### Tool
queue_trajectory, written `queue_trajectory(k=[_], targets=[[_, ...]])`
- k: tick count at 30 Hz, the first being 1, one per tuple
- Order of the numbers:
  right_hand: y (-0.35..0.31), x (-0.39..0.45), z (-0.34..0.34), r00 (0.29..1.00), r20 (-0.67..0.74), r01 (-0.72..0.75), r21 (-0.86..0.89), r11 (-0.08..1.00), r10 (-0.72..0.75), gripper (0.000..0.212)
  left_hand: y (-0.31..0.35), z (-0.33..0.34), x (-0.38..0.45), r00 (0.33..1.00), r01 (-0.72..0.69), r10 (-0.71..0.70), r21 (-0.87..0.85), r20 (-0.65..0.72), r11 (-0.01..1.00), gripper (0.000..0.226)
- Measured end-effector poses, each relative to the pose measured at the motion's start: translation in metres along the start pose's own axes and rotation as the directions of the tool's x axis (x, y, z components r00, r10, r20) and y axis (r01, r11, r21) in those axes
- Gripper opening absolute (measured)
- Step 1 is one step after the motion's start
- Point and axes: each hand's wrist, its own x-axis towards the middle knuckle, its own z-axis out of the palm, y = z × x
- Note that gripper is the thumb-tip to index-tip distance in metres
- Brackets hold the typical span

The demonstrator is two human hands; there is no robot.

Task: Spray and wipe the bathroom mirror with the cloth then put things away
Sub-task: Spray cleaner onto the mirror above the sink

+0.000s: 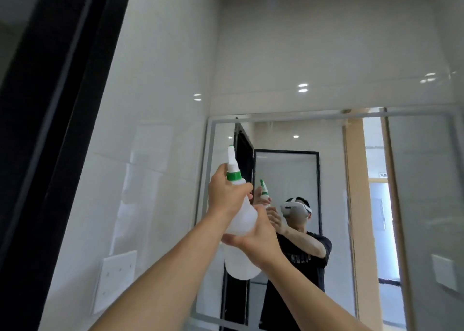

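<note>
Two hands hold a white spray bottle [241,220] up before the mirror [326,180]: left hand [226,195] clenched around its green-collared neck, right hand [258,235] cupped around its body. Spray could hit the wall, since the nozzle points upward. No cloth visible.

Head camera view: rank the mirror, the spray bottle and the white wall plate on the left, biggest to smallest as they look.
1. mirror
2. spray bottle, held up near the camera, which inflates it
3. wall plate
The last two look close; their real order is unsure.
</note>
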Motion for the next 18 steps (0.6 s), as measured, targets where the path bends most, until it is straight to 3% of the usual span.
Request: queue_trajectory(k=[9, 18], targets=[[-0.007, 0.004, -0.012, 1.000, -0.001, 0.012, -0.017, 1.000, -0.012, 0.076, 0.012, 0.007, 0.002, 1.000, 0.000, 0.000, 0.025, 0.006, 1.000, 0.026], [0.009, -0.015, -0.050, 0.989, -0.145, -0.021, -0.058, 0.998, 0.012, 0.074, 0.011, 0.052, -0.013, 0.980, 0.010, 0.000, -0.048, 0.197, 0.999, 0.032]])
